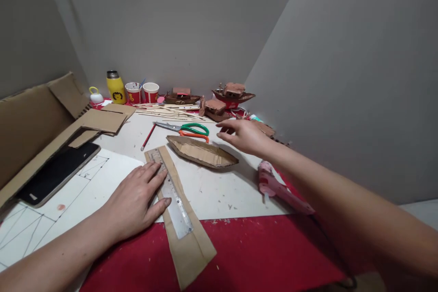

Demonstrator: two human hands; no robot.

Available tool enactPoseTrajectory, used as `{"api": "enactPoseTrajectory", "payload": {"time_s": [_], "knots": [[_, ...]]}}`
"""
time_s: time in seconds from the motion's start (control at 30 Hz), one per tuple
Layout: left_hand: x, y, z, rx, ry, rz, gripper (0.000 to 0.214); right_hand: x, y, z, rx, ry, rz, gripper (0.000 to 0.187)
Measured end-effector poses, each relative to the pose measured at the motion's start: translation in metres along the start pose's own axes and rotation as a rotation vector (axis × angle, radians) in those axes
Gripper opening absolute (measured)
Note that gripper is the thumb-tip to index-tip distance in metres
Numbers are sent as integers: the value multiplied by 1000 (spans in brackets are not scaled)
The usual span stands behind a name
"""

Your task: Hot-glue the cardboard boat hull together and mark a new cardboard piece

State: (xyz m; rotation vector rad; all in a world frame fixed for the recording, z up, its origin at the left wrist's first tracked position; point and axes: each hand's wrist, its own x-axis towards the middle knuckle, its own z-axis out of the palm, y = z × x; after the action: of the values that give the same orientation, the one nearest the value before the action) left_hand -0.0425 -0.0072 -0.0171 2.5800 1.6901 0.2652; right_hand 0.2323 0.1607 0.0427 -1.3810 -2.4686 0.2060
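Note:
My left hand (138,196) lies flat with fingers spread, pressing a clear ruler (178,212) onto a tapering strip of brown cardboard (193,267). Above the table, beside the scissors' handles, hovers my right hand (241,134); its thumb and fingers are apart with nothing between them. Scissors (193,130) with green and orange handles rest behind a small cardboard boat hull (205,153), which stands just beyond the ruler. A red pencil (148,138) lies left of the scissors. Under my right forearm is a pink glue gun (277,187).
Thin wooden sticks (167,112) and several finished model boats (234,93) line the back, near paper cups (151,92) and a yellow bottle (115,89). At left are cardboard pieces (102,121), a phone (61,171) and a drawing sheet (75,200). Grey walls (171,23) enclose the table.

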Motion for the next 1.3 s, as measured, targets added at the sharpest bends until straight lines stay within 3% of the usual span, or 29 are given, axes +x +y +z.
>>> {"api": "enactPoseTrajectory", "payload": {"time_s": [0.23, 0.43, 0.7, 0.9, 1.0, 1.07, 1.17, 1.3], "knots": [[-1, 0, -1, -36, -5, -11, 63, 71, -13, 29, -156, -319, -181, 36], [0, 0, 0, -70, -11, -16, 64, 96, -15, 38, -295, -508, -210, 40], [0, 0, -1, -62, -42, -15, 66, 97, -29, 37, -554, -457, -203, 33], [0, -1, 1, -73, -59, -12, 68, 85, -23, 3, -656, -258, -90, 36], [0, -2, 1, -67, -53, 1, 68, 63, -21, -16, -456, -138, 20, 26], [0, -2, 0, -65, -44, 0, 68, 37, -24, -22, -109, -106, 106, 17], [1, -4, -1, -84, -23, -6, 70, -17, -37, -23, 485, -94, 183, 17], [3, -7, -1, -137, -11, -19, 77, -95, -54, -9, 862, -194, 246, 32]]}}
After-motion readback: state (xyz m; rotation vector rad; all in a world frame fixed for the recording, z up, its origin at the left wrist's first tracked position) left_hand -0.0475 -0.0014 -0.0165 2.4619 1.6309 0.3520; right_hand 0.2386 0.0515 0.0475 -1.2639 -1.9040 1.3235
